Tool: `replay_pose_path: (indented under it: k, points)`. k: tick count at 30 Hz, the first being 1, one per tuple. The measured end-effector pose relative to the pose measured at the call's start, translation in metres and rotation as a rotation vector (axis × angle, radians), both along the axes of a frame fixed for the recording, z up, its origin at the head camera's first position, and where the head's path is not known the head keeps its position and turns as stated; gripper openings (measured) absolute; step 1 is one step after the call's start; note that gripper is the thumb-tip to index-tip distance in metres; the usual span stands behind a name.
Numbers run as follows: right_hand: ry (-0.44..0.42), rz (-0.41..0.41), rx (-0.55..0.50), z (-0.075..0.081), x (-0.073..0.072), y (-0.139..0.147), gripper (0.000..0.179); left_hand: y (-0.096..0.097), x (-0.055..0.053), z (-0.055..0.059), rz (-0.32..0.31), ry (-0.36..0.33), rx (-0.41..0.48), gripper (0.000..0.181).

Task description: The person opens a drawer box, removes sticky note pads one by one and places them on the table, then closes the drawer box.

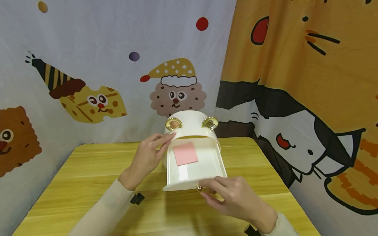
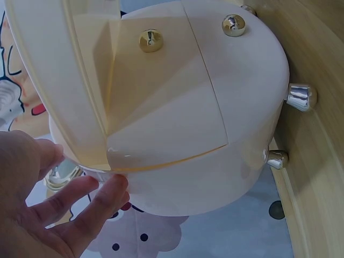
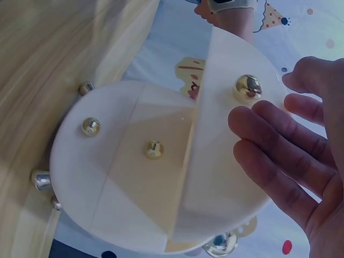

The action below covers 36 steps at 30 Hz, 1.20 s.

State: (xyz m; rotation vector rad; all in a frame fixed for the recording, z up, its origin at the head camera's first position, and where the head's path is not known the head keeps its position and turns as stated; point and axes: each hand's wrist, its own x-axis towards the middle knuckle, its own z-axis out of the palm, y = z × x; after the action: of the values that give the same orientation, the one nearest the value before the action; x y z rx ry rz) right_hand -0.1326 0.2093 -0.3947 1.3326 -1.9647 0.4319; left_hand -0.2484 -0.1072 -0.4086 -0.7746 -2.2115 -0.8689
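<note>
Two bare hands at a white box (image 1: 189,123), centre of the wooden table (image 1: 97,170), two gold ears (image 1: 174,124) on top. Upper drawer (image 1: 206,160) pulled out toward the near side, its far end hidden beneath the box's rim. Pink paper pad (image 1: 185,153) inside, left half, lying flat. Left hand (image 1: 150,150) at the box's left side, fingers loose, tips at the wall; exact contact hard to make out. Right hand (image 1: 233,198) at the drawer's near front, right of centre, fingers extended and loose beside the gold knob (image 1: 199,188), not gripping it; its outer fingers are masked in the head view. Drawer blocks the lower front from above; wrist views show two lower knobs (image 2: 151,40) and metal feet (image 2: 302,97). Both hands cut off by the wrist frames.
</note>
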Motion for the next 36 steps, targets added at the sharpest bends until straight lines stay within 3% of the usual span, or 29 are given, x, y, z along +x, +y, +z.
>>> replay_pose_path:
  k: [11,18,30,36]
  points:
    - [0.001,-0.010,0.021,0.014,-0.001,0.005,0.026,0.000,0.002,0.000,0.003,-0.016,-0.018,0.038]
    - [-0.057,-0.056,0.044,0.029,-0.003,0.010,0.030,0.001,0.001,0.000,0.003,-0.011,-0.009,0.036]
    - [-0.086,-0.057,0.046,0.060,-0.018,0.013,0.012,0.001,0.000,0.002,-0.007,0.018,-0.008,0.036]
    - [-0.158,-0.082,0.076,0.071,-0.032,0.012,0.031,0.001,0.001,0.002,-0.012,0.021,-0.001,0.037]
